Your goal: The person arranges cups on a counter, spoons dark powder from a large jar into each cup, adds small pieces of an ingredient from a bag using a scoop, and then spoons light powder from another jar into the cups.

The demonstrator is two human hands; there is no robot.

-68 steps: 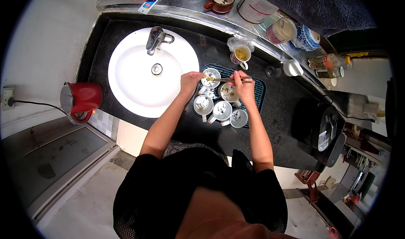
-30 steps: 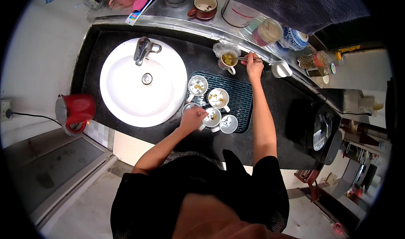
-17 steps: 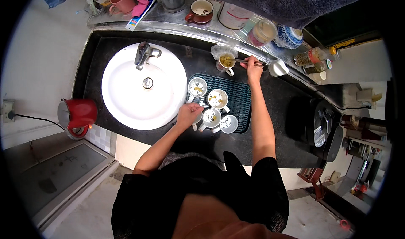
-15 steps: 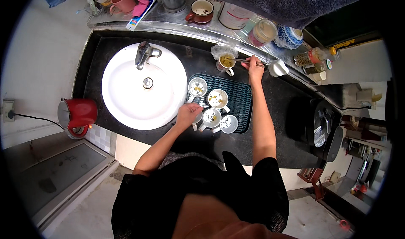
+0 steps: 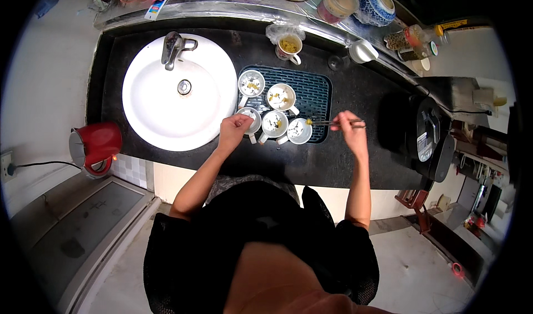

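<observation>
My right hand (image 5: 350, 126) grips thin chopsticks (image 5: 325, 123), a yellow bit pinched at their tips. The tips are at the right rim of a white mug (image 5: 300, 132) with dark flecks inside. My left hand (image 5: 234, 126) has its fingers pinched together over another white mug (image 5: 251, 126); anything between them is too small to make out. Beside these, a white mug (image 5: 274, 126), a white mug (image 5: 282, 99) and a white mug (image 5: 251, 84) hold yellow and dark bits. They stand on a dark teal ribbed tray (image 5: 311, 86). Behind it, a patterned mug (image 5: 288, 45) holds many yellow pieces.
A white basin (image 5: 144, 114) with a faucet (image 5: 174, 50) lies left, a red kettle (image 5: 102, 146) beyond it. At right stands a black appliance (image 5: 425, 131). A white cup (image 5: 363, 52), jars and a blue-and-white pot (image 5: 375, 8) line the back ledge.
My right hand has brought the chopsticks from the mug of yellow pieces to the front right mug. My left hand has shifted slightly left, over the front left mug. The view has tilted down.
</observation>
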